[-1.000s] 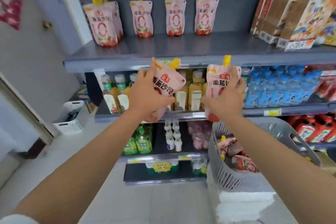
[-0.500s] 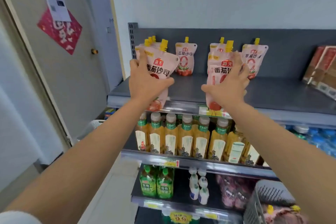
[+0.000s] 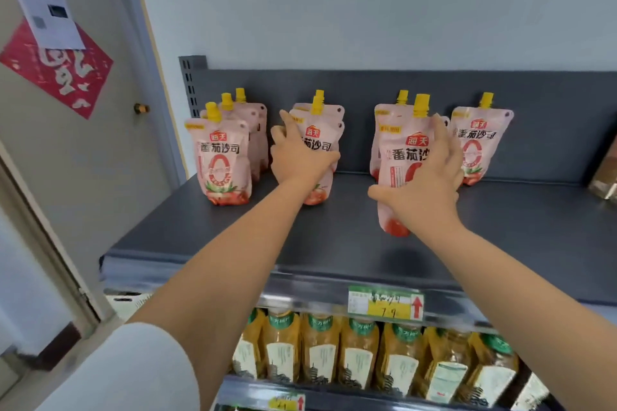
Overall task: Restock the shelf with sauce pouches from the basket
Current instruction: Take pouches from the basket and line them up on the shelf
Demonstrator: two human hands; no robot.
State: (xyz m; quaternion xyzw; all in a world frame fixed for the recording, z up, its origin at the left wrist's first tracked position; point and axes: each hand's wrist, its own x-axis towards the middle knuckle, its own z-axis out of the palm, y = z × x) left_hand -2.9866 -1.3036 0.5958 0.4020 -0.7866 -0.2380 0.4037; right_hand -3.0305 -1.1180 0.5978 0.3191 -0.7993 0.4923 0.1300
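Pink sauce pouches with yellow caps stand along the back of the grey top shelf (image 3: 334,243). My left hand (image 3: 297,157) grips one pouch (image 3: 320,137) upright on the shelf, just in front of another pouch. My right hand (image 3: 430,183) holds a second pouch (image 3: 400,163), its base low over the shelf in front of a standing pouch. A row of pouches (image 3: 222,160) stands at the left end, and a single pouch (image 3: 480,140) stands to the right. The basket is out of view.
Bottled yellow drinks (image 3: 360,350) fill the shelf below, behind a price tag (image 3: 385,304) on the shelf edge. A brown package (image 3: 606,177) sits at the far right of the top shelf. A door with a red paper decoration (image 3: 56,70) is at the left.
Both hands have moved up from below the shelf edge and forward over the top shelf, carrying their pouches towards the standing rows. My view has risen and closed in on the top shelf.
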